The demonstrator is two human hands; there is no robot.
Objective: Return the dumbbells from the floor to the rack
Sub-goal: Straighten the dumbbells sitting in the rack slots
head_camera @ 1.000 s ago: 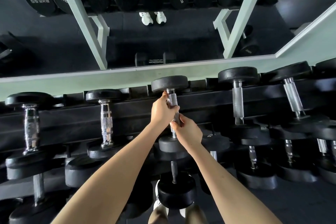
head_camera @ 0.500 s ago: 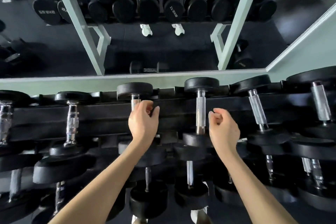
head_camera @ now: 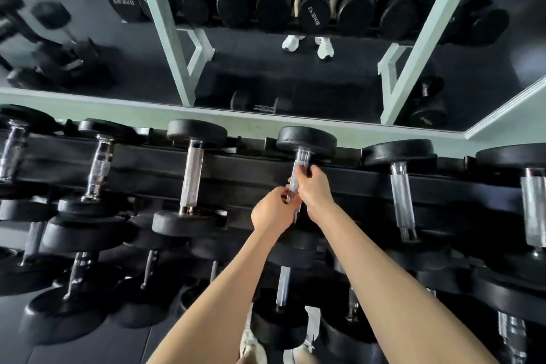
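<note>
Nearest the camera, the person's shoes (head_camera: pixel 251 347) stand on the dark floor (head_camera: pixel 88 349), right at the foot of the rack (head_camera: pixel 242 168). The lower tiers are packed with black dumbbells, partly blurred. Both bare forearms reach up and forward over those tiers to the top tier. The left hand (head_camera: pixel 273 211) is the nearer one, with its fingers curled round the lower part of the knurled metal handle of the dumbbell (head_camera: pixel 297 177). The right hand (head_camera: pixel 314 186) grips the same handle just above it, fingers wrapped round the bar, and the two hands touch or nearly touch. The dumbbell lies across the top tier. Its far black head (head_camera: pixel 307 140) is at the back rail and its near head is mostly hidden under the wrists, so it cannot be told whether the dumbbell rests fully in its cradle. A neighbouring dumbbell (head_camera: pixel 192 177) lies to the left and another neighbour (head_camera: pixel 400 195) to the right, both parallel to it and apart from the hands. Behind the rack runs a pale ledge, then a mirror (head_camera: pixel 295 74). The mirror shows the back of the rack, white shoes, and one small dumbbell lying on the floor (head_camera: pixel 260 104).
</note>
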